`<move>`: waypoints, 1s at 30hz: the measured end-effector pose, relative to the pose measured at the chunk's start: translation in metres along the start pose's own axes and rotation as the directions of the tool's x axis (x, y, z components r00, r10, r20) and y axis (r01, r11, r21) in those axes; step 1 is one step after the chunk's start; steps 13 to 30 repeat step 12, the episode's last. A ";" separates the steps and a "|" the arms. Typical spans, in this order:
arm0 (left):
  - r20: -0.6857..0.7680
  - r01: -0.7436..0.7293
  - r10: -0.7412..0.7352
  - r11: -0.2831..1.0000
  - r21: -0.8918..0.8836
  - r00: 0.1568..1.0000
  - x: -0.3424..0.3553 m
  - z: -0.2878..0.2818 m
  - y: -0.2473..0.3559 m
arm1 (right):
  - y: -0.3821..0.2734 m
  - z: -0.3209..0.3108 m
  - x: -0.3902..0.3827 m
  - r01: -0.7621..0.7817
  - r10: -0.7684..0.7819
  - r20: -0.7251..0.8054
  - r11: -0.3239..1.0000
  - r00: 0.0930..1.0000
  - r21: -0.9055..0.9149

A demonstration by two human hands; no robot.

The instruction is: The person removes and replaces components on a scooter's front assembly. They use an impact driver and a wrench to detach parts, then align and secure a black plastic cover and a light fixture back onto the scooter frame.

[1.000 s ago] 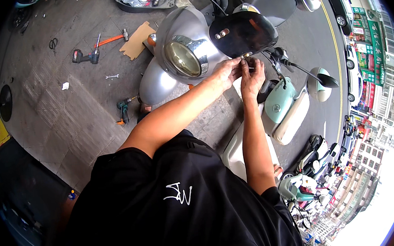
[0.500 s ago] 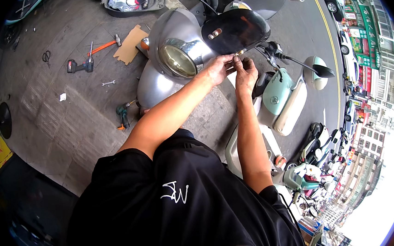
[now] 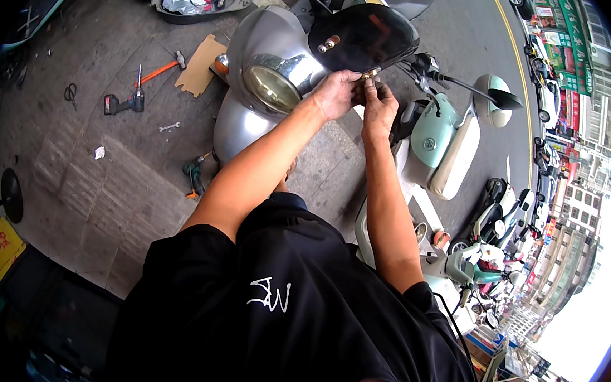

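Observation:
A dark tinted windscreen (image 3: pixel 372 33) stands at the front of a silver scooter (image 3: pixel 254 37). At its near edge is a small shiny metal fitting (image 3: pixel 370 74), brass and chrome in colour. My left hand (image 3: pixel 336 95) is closed, its fingertips pinching the fitting from the left. From below, my right hand (image 3: pixel 379 110) pinches it too, thumb and fingers together. A similar pair of metal fittings (image 3: pixel 328 43) sits on the windscreen's left part. The round headlight (image 3: pixel 272 87) lies just left of my left hand. How the fitting joins the windscreen is too small to tell.
On the pavement at left lie a cordless drill (image 3: pixel 124 102), an orange-handled hammer (image 3: pixel 160 71), a spanner (image 3: pixel 169 126), scissors (image 3: pixel 70 96), cardboard (image 3: pixel 201 66) and a green power tool (image 3: pixel 194 175). A mint-green scooter (image 3: pixel 434 134) stands close on the right, by the road.
Both hands stay at the windscreen's near edge. My fingers have shifted slightly, and more of the metal fitting shows between them. The whole view has tilted a little.

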State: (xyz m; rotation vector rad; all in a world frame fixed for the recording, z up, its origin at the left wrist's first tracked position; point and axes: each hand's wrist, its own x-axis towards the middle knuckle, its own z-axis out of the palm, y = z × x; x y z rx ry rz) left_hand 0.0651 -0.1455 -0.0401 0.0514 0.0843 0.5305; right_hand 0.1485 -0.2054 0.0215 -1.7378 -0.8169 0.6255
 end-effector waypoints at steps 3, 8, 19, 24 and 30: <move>0.004 0.002 -0.002 1.000 0.009 1.000 -0.001 0.008 -0.002 | 0.008 -0.005 0.003 0.013 -0.013 -0.028 1.000 1.000 -0.017; -0.029 -0.082 0.081 0.997 -0.014 0.996 -0.008 0.011 -0.002 | -0.022 0.007 -0.008 0.083 -0.132 -0.092 0.908 0.987 -0.410; -0.060 -0.073 0.073 0.997 0.000 0.996 -0.012 0.013 -0.001 | -0.017 0.004 -0.004 0.013 -0.021 -0.029 0.967 0.999 -0.255; -0.060 -0.073 0.073 0.997 0.000 0.996 -0.012 0.013 -0.001 | -0.017 0.004 -0.004 0.013 -0.021 -0.029 0.967 0.999 -0.255; -0.060 -0.073 0.073 0.997 0.000 0.996 -0.012 0.013 -0.001 | -0.017 0.004 -0.004 0.013 -0.021 -0.029 0.967 0.999 -0.255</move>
